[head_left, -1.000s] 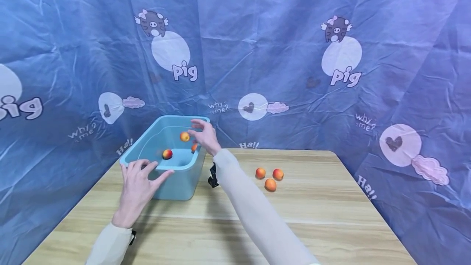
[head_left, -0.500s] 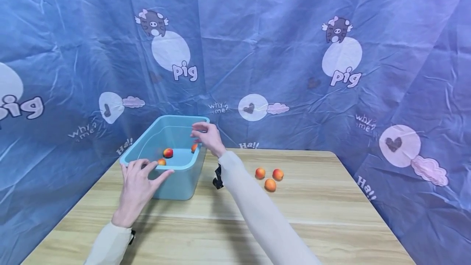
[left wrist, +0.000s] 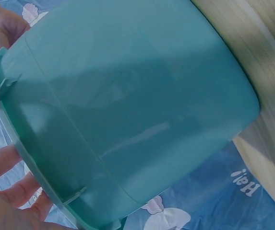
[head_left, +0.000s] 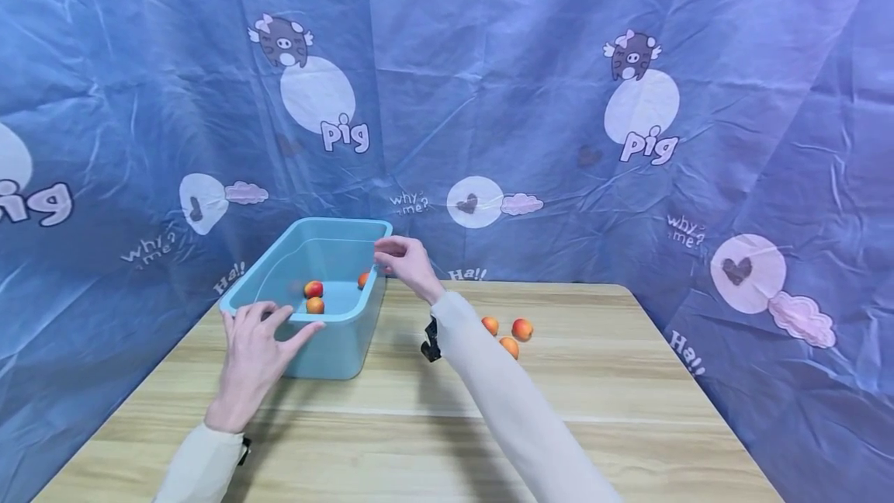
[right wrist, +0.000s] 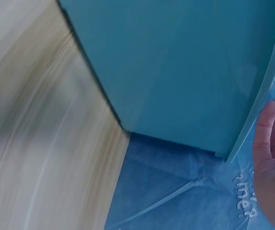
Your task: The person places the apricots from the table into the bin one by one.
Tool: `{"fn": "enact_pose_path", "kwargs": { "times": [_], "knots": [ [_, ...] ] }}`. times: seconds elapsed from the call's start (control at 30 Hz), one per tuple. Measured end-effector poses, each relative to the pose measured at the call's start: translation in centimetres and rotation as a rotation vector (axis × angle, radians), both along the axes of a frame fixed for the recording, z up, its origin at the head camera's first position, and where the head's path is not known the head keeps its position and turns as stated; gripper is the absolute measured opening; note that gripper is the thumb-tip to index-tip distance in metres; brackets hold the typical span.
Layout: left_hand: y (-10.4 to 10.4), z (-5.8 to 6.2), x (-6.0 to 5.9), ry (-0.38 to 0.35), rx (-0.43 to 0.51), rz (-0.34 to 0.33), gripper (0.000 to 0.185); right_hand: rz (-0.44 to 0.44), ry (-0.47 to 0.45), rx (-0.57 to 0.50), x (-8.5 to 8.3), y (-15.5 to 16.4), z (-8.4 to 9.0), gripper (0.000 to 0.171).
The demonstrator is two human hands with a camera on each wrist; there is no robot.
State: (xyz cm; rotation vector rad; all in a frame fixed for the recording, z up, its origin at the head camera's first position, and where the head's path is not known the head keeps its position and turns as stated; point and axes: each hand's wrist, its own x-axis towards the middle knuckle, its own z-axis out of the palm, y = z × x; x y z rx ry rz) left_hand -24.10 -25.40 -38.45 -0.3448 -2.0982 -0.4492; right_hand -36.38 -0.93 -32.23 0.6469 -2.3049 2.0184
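Observation:
A light blue plastic bin (head_left: 335, 348) stands at the table's left. My left hand (head_left: 253, 355) holds its near rim, fingers over the edge and the thumb spread to the right; in the left wrist view the fingers (left wrist: 5, 160) pass behind the rim. Inside the bin lie small red-orange fruits like apricots: one (head_left: 313, 289) in the middle, one (head_left: 315, 306) closer to the near wall and another (head_left: 364, 280) partly hidden by the right wall. My right hand (head_left: 410, 264) hovers at the right rim, holding nothing, its fingers loosely bent.
Right of the bin, three more apricots lie together on the wooden table (head_left: 594, 394): one (head_left: 490, 324), one (head_left: 522, 329) and one (head_left: 510, 347) partly behind the right sleeve (head_left: 517, 402). A blue printed curtain (head_left: 475, 99) hangs behind the table.
The apricot under my right hand has dropped into the bin and settled near the near wall. My right hand has drawn back rightward to the rim. The left hand stays at the rim.

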Motion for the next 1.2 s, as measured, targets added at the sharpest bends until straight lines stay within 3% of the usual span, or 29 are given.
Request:
{"fn": "enact_pose_path", "kwargs": {
  "times": [0.2,0.4,0.7,1.07,1.2],
  "knots": [
    [0.1,0.0,-0.1,0.011,0.015,-0.011,0.08,-0.009,0.031,0.007,-1.4,1.5,-2.6,0.027],
    [0.0,0.0,0.1,0.003,0.03,-0.011,0.075,-0.016,0.033,0.011,-1.5,3.3,-4.4,0.024],
    [0.0,0.1,0.0,-0.007,0.015,-0.006,0.055,-0.04,0.012,-0.008,-0.9,6.3,-5.7,0.026],
    [0.2,0.0,0.0,-0.005,0.009,-0.007,0.055,-0.034,-0.035,0.003,-0.2,10.1,-7.6,0.031],
    [0.2,-0.1,0.0,0.005,0.014,-0.007,0.063,-0.049,-0.049,0.005,-0.1,12.0,-8.0,0.03]
  ]
}}
